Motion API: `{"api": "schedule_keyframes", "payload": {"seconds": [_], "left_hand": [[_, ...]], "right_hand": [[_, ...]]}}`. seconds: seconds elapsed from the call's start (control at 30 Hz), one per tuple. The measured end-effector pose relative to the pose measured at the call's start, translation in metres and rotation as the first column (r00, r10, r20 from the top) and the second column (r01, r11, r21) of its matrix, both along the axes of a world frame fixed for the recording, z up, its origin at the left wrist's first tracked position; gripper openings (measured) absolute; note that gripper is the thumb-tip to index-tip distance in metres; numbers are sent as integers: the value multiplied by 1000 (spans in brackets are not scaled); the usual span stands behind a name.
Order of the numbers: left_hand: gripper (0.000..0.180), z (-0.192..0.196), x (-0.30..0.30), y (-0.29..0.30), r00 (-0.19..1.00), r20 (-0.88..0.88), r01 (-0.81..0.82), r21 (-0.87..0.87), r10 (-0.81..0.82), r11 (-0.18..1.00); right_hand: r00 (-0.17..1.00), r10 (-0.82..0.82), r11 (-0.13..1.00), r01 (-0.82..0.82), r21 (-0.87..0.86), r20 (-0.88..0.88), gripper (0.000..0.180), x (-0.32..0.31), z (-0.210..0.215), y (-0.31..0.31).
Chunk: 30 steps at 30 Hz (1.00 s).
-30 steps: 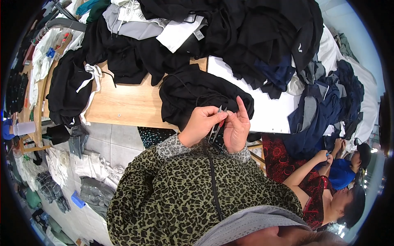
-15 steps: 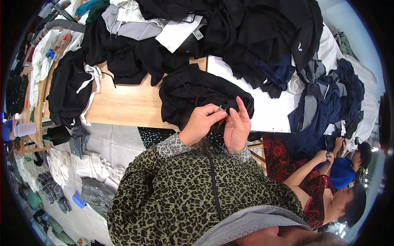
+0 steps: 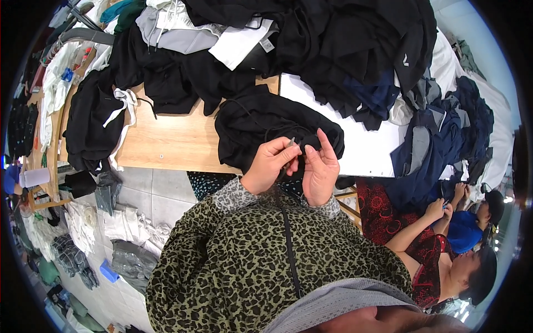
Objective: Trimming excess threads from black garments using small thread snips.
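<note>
Table: pale wood and a white stretch are running across in front of the person, carrying clothes.
Left hand: its fingers are clamping on a small grey tool, whose pointed tip is poking out past them.
Right hand: its forefinger is standing up, apart from the thumb; I cannot tell whether the other fingers are gripping anything.
Black garment: it is lying bunched at the table's near side, right behind the hands, a dark cord trailing over it.
Garment, done: no finished work is showing on it.
Garment, left: the close handwork is seemingly going on, so this piece is probably not yet complete.
Tied garment: black with white ties, it is sitting to the left; finished or waiting, I cannot tell.
Navy clothes: they are spilling over at the right.
Black pile: it is heaping up at the back, its share of done and undone pieces not showing.
</note>
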State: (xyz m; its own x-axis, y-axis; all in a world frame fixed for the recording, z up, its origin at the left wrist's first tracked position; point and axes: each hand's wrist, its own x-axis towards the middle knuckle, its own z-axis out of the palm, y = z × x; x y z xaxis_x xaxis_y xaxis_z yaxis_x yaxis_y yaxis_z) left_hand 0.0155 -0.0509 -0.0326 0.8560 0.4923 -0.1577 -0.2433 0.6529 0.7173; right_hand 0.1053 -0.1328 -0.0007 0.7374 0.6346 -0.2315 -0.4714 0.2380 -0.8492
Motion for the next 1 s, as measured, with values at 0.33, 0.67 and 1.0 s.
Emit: {"api": "schedule_keyframes", "payload": {"seconds": [0.33, 0.67, 1.0], "left_hand": [[20, 10, -1, -3, 940, 16, -336, -122, 341, 934], [20, 16, -5, 24, 916, -128, -229, 610, 380, 759], [9, 12, 15, 13, 939, -32, -160, 841, 343, 516]], "right_hand": [[999, -19, 1000, 20, -8, 27, 49, -1, -10, 1], [993, -116, 993, 116, -2, -27, 47, 8, -7, 0], [998, -54, 999, 54, -5, -38, 47, 9, -11, -7]]}}
